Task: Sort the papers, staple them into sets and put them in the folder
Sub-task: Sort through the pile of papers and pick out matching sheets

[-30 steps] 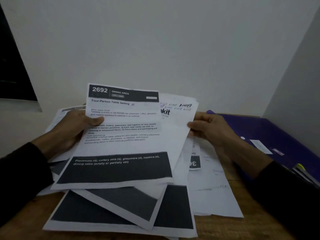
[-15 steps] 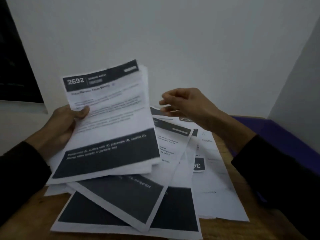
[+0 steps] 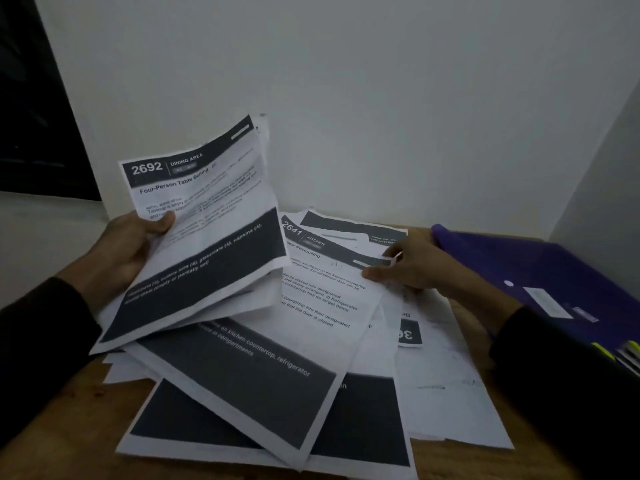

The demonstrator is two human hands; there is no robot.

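My left hand (image 3: 130, 249) grips a small stack of sheets (image 3: 207, 233) by its left edge, lifted and tilted above the pile; the top sheet reads "2692 Dining Area". My right hand (image 3: 412, 266) pinches the upper right edge of the "2641 Kitchen" sheet (image 3: 322, 296), which lies on the loose pile of papers (image 3: 433, 382) spread over the wooden table (image 3: 69, 414). A purple folder (image 3: 540, 271) lies shut at the right, just behind my right hand. No stapler is in view.
White walls close off the back and right side of the table. Yellow and grey items (image 3: 627, 355) stick out at the folder's near end. A dark window (image 3: 31, 109) is at the far left.
My right hand let go of the lifted stack, swung right and down, and now pinches the "2641" sheet on the pile. My left hand raised and tilted the stack leftward.
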